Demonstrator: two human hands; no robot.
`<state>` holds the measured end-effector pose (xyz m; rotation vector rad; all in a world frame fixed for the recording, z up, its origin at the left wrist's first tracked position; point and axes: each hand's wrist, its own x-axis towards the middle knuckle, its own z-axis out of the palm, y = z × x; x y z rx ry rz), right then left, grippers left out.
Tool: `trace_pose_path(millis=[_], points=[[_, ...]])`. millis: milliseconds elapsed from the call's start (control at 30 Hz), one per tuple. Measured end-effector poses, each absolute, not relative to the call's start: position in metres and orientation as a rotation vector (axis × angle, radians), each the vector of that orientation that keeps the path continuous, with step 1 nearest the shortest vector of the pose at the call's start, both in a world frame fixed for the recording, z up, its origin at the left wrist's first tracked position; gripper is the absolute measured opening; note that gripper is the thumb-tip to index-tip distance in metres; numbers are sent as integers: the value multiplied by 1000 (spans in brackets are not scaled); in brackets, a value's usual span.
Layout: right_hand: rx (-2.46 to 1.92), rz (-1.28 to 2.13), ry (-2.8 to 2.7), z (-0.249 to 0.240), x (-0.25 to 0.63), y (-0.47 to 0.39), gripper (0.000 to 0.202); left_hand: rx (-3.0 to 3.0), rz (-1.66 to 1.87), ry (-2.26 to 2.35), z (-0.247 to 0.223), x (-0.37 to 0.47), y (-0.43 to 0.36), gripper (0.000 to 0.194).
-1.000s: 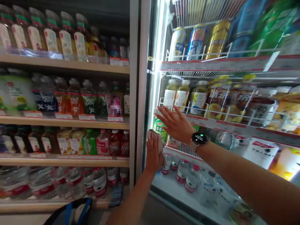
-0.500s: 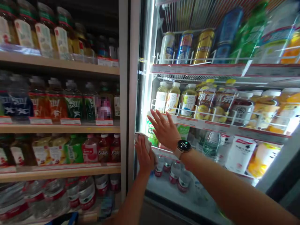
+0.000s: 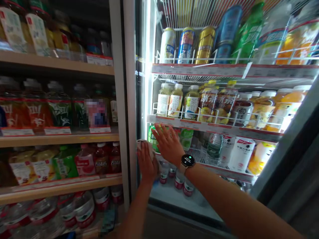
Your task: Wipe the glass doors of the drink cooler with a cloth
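My left hand (image 3: pixel 147 164) presses a pale cloth (image 3: pixel 151 150) against the left edge of the glass door of a lit drinks cooler, fingers laid over it. Most of the cloth is hidden under the hand. My right hand (image 3: pixel 169 145) is just to its right, fingers spread flat toward the glass, with nothing in it. A round black watch (image 3: pixel 188 160) is on the right wrist. Behind the right hand, partly covered, are a green drink pack (image 3: pixel 153 136) and the price rail (image 3: pixel 174 122) of the middle shelf.
Inside the cooler, cans (image 3: pixel 185 44) stand on the upper shelf and tea bottles (image 3: pixel 191 103) on the middle one. White cartons (image 3: pixel 241 154) and small water bottles (image 3: pixel 179 179) are lower. Left of the metal frame (image 3: pixel 121 99), wooden shelves (image 3: pixel 62 138) hold several bottled drinks.
The view has swung right, so shelves and cooler sit farther left. My right hand is slightly lower against the middle shelf. My left hand stays on the cloth by the door edge.
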<state>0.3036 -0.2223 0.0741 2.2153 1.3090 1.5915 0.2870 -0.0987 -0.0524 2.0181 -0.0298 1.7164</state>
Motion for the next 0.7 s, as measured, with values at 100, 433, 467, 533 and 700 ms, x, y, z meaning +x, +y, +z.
trace_pose_path(millis=[100, 433, 467, 533, 700], points=[[2237, 1572, 1329, 64, 302, -225, 69, 1903, 1676, 152, -51, 285, -92, 63], [2246, 1619, 1380, 56, 306, -227, 70, 2113, 1731, -152, -68, 288, -102, 61], [2242, 1622, 1378, 57, 305, -227, 69, 2084, 1733, -77, -67, 287, -95, 61], [2244, 1626, 1374, 56, 304, -228, 69, 1986, 1723, 94, -64, 284, -82, 62], [2263, 1631, 1380, 56, 303, -227, 70, 1925, 1654, 139, -80, 278, -93, 62]])
